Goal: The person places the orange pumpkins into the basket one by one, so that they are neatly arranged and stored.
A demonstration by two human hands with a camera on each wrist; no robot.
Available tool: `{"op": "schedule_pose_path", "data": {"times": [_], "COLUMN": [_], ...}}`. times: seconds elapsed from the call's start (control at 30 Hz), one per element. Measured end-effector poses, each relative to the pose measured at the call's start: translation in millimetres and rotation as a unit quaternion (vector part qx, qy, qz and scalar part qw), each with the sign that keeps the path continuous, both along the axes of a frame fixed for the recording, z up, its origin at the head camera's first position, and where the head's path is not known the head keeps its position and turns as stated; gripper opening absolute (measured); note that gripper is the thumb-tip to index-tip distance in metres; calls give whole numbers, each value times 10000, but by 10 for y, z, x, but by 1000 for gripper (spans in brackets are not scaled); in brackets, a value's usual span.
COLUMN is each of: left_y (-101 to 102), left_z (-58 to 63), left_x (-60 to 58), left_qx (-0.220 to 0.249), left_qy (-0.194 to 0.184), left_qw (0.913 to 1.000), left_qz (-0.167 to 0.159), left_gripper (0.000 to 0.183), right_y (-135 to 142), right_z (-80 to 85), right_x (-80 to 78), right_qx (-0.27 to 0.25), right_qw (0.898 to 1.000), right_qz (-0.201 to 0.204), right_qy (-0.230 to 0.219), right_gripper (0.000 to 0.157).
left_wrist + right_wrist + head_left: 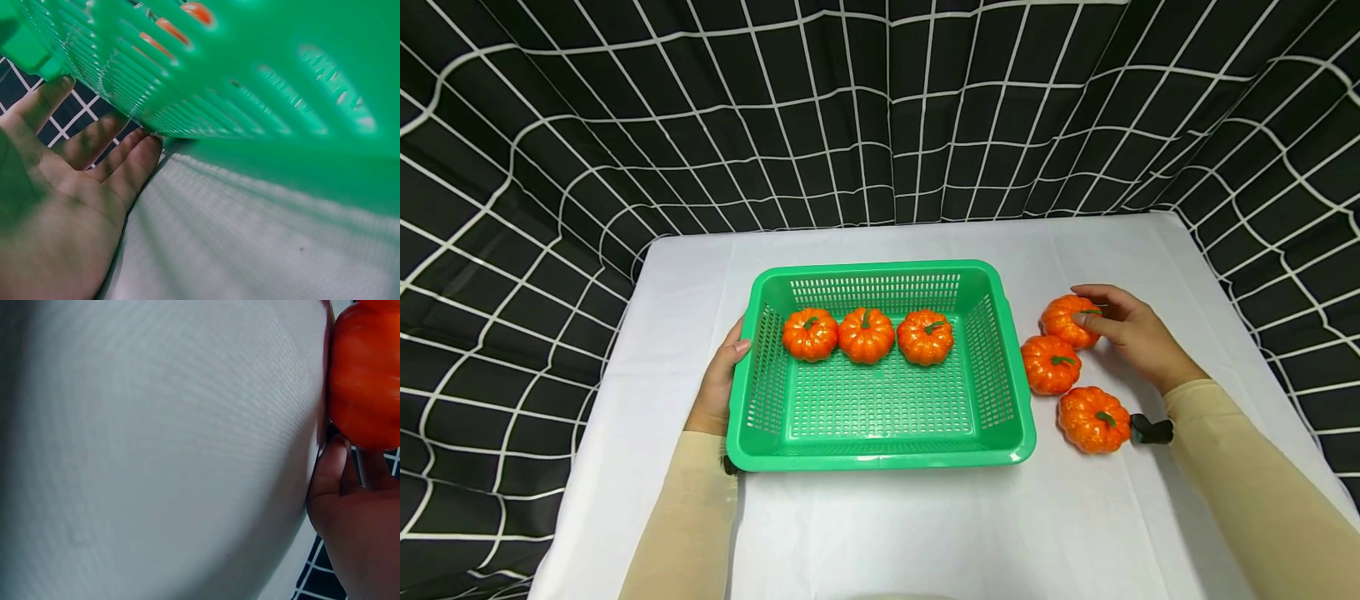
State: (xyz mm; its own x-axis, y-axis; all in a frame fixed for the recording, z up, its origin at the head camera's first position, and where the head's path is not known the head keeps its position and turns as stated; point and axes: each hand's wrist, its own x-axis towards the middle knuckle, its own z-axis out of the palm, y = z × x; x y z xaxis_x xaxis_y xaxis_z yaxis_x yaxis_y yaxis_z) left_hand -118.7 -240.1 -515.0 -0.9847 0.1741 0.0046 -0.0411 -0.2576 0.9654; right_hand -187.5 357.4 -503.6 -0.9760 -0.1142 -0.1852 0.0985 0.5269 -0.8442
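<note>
A green plastic basket with slotted walls stands in the middle, three small orange pumpkins in a row inside it. At its left side my left hand holds the rim, thumb at the top edge. The left wrist view shows the fingers of that hand against the outer wall. My right hand grips the farthest orange pumpkin right of the basket, thumb on the near side and fingers behind. Another pumpkin sits close by that one, beside the basket wall.
Nearer to me lies one more pumpkin, next to a black device at the right sleeve. A white cloth covers the table. Black curtains with a white grid hang behind it and along both sides.
</note>
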Motion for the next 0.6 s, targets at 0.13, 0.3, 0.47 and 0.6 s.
{"op": "schedule_pose_path", "data": {"times": [0.13,0.3,0.47,0.6], "left_y": [0,-6,-3,1], "left_z": [-4,-3,-2,-3], "left_x": [2,7,13,16], "left_qx": [13,57,163,177], "left_qy": [-17,-17,-39,-63], "left_qw": [10000,10000,9998,9998], "left_qz": [-8,-47,-111,-91], "left_gripper": [75,74,74,74], "right_y": [1,-4,-20,-25], "right_z": [21,74,95,82], "right_x": [10,22,23,20], "right_qx": [32,88,191,187], "right_qw": [9999,9999,9997,9997], "right_qz": [-50,-82,-67,-21], "right_qy": [116,99,-105,-158], "right_gripper": [54,55,59,61]}}
